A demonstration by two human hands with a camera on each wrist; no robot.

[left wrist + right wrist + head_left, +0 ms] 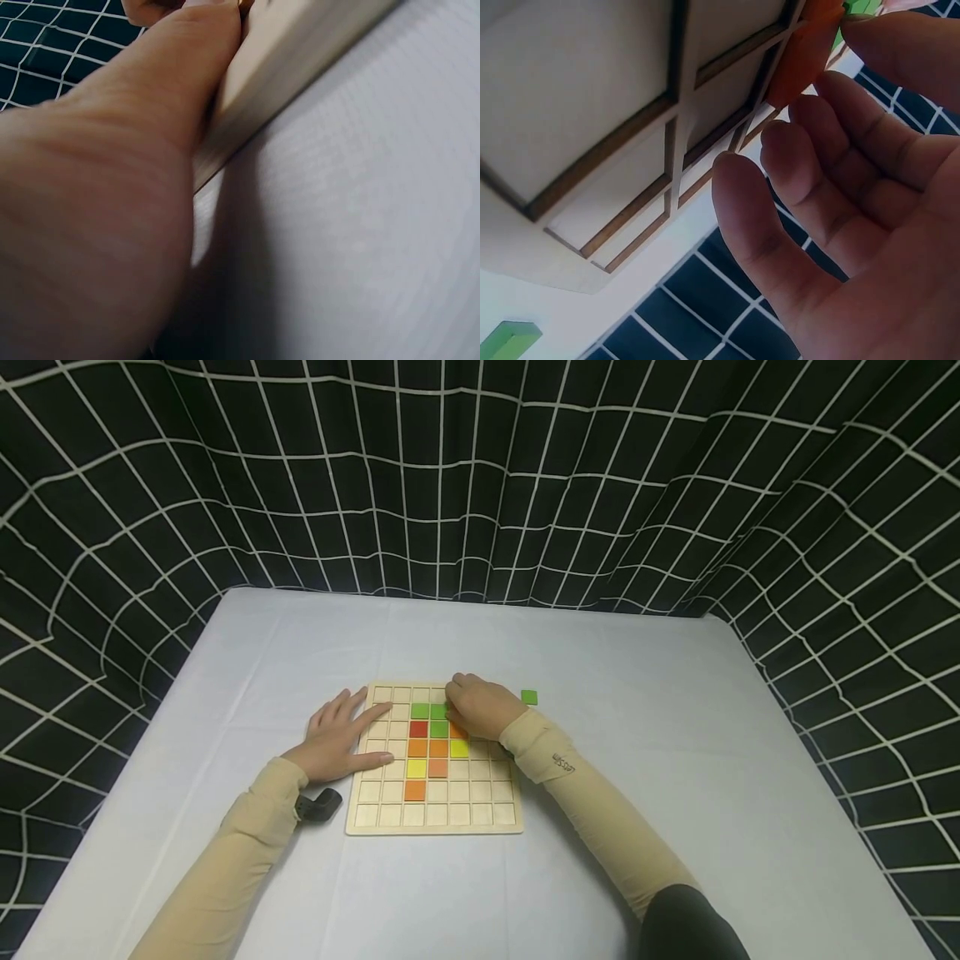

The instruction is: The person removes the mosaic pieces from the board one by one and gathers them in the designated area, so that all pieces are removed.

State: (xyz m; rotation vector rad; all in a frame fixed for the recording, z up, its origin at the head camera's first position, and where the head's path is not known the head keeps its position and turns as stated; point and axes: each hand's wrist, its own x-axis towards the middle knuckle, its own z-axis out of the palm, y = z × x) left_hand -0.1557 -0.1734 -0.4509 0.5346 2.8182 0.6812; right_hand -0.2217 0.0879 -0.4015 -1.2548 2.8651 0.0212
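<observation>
A pale wooden grid board [435, 820] is touched by the splayed, empty left hand [336, 743]. Beside a flat orange square tile [802, 60], the right hand [483, 706] is curled, its hold unclear.

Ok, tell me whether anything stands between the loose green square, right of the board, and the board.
The right hand does: from the head view it lies between the green square and the board, over the board's upper right part. Nothing else shows between them, though it hides part of the gap.
</observation>
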